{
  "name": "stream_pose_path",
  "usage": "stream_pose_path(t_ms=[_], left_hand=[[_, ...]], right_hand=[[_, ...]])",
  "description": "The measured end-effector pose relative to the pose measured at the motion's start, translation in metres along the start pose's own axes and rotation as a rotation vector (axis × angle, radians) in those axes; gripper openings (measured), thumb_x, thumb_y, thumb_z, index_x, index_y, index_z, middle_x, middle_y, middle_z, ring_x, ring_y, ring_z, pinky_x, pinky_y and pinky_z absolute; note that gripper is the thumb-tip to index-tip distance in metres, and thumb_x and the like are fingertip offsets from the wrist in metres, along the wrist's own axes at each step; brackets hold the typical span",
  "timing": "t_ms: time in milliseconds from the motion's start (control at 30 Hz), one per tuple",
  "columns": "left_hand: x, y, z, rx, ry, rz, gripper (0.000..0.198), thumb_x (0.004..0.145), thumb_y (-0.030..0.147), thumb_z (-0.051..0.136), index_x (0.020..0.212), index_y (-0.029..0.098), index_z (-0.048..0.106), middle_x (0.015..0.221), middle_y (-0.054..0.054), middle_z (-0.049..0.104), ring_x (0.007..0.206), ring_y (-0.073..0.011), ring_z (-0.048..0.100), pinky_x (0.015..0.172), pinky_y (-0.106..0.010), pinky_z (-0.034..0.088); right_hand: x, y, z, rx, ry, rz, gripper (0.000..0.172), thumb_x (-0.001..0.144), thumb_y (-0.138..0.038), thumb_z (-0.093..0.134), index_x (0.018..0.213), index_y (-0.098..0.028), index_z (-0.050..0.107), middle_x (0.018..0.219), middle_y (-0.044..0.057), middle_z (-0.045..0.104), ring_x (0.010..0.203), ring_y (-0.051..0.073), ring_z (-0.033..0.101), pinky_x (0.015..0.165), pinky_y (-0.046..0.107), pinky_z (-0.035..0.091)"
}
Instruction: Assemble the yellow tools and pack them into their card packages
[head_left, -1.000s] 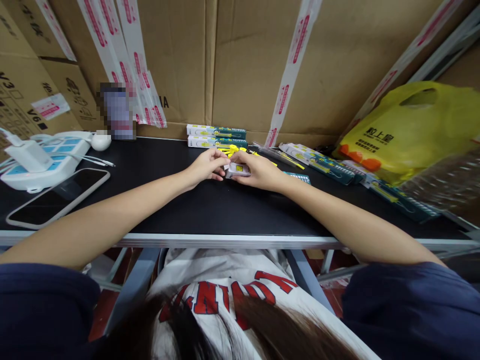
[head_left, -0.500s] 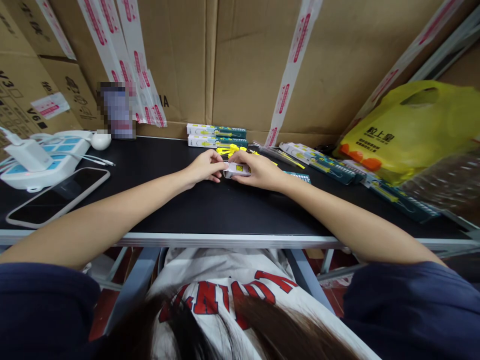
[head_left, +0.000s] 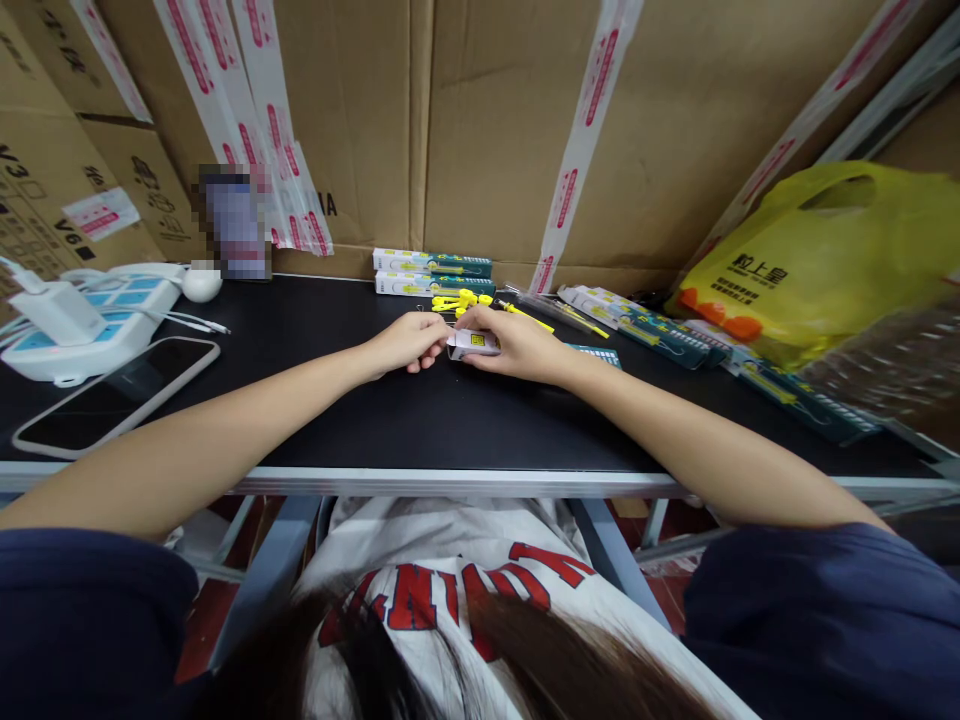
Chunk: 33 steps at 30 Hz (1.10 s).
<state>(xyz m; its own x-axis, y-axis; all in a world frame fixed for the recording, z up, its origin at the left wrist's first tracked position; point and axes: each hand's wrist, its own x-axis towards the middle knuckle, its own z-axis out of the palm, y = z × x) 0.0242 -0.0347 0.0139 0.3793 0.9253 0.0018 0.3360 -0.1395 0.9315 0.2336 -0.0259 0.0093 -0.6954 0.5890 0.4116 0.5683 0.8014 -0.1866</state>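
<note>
My right hand [head_left: 517,347] is closed around a small white box [head_left: 472,343] with a yellow square mark, held just above the black tabletop [head_left: 420,410]. My left hand [head_left: 409,343] is curled at the box's open left end, fingertips pinched against it. Just behind both hands lies a small heap of yellow parts [head_left: 457,300]. Two long white-and-teal boxes [head_left: 431,273] sit stacked against the cardboard wall beyond them.
More teal and white boxes [head_left: 645,325] lie in a row to the right, beside a yellow plastic bag [head_left: 825,255]. At the left are a phone [head_left: 112,395], a white power strip [head_left: 90,320] with a charger, and a white mouse-like object [head_left: 201,283]. Cardboard cartons [head_left: 480,120] wall the back.
My left hand has slid slightly toward me along the box's end and the box has tilted a little; both arms otherwise stay in place.
</note>
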Motion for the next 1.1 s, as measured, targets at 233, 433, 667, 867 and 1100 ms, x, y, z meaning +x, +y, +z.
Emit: stream_pose_path(t_ms=[233, 433, 667, 867, 1100], left_hand=[[-0.002, 0.001, 0.002, 0.173, -0.068, 0.04, 0.025, 0.091, 0.03, 0.055, 0.069, 0.019, 0.048, 0.058, 0.004, 0.049, 0.044, -0.0071, 0.044, 0.042, -0.02, 0.03], [-0.001, -0.006, -0.005, 0.61, 0.084, 0.372, 0.038, 0.076, 0.048, 0.074, 0.093, 0.017, 0.06, 0.087, -0.003, 0.064, 0.075, -0.0165, 0.057, 0.064, -0.026, 0.039], [0.006, -0.012, -0.017, 0.767, 0.045, 0.454, 0.037, 0.079, 0.052, 0.07, 0.093, 0.019, 0.067, 0.095, -0.004, 0.061, 0.08, -0.0175, 0.056, 0.068, -0.026, 0.037], [0.003, -0.006, -0.019, 0.763, 0.027, 0.297, 0.04, 0.077, 0.055, 0.071, 0.091, 0.018, 0.067, 0.074, 0.001, 0.06, 0.065, -0.0143, 0.052, 0.059, -0.025, 0.03], [0.006, -0.012, -0.022, 0.67, 0.005, 0.276, 0.036, 0.077, 0.051, 0.071, 0.088, 0.019, 0.057, 0.068, 0.003, 0.061, 0.063, -0.0151, 0.056, 0.061, -0.025, 0.033]], right_hand=[[-0.001, -0.001, 0.001, -0.038, -0.048, 0.012, 0.041, 0.083, -0.031, 0.064, 0.122, -0.021, 0.052, 0.111, 0.009, 0.071, 0.097, 0.026, 0.068, 0.078, 0.033, 0.048], [-0.001, -0.013, 0.006, -0.105, -0.059, 0.015, 0.047, 0.086, -0.029, 0.065, 0.129, -0.022, 0.049, 0.118, 0.012, 0.071, 0.105, 0.028, 0.067, 0.083, 0.036, 0.05], [-0.007, 0.008, -0.06, -0.181, -0.237, 0.206, 0.06, 0.072, -0.054, 0.08, 0.118, -0.022, 0.061, 0.112, 0.011, 0.072, 0.098, 0.03, 0.069, 0.082, 0.04, 0.054], [-0.017, 0.04, -0.098, -0.226, -0.65, 1.035, 0.067, 0.086, -0.078, 0.047, 0.107, -0.017, 0.066, 0.066, 0.012, 0.071, 0.061, 0.03, 0.069, 0.056, 0.042, 0.054], [-0.013, 0.05, -0.08, -0.035, -0.716, 1.109, 0.086, 0.085, -0.083, 0.041, 0.13, -0.011, 0.054, 0.07, 0.015, 0.073, 0.071, 0.037, 0.075, 0.066, 0.053, 0.06]])
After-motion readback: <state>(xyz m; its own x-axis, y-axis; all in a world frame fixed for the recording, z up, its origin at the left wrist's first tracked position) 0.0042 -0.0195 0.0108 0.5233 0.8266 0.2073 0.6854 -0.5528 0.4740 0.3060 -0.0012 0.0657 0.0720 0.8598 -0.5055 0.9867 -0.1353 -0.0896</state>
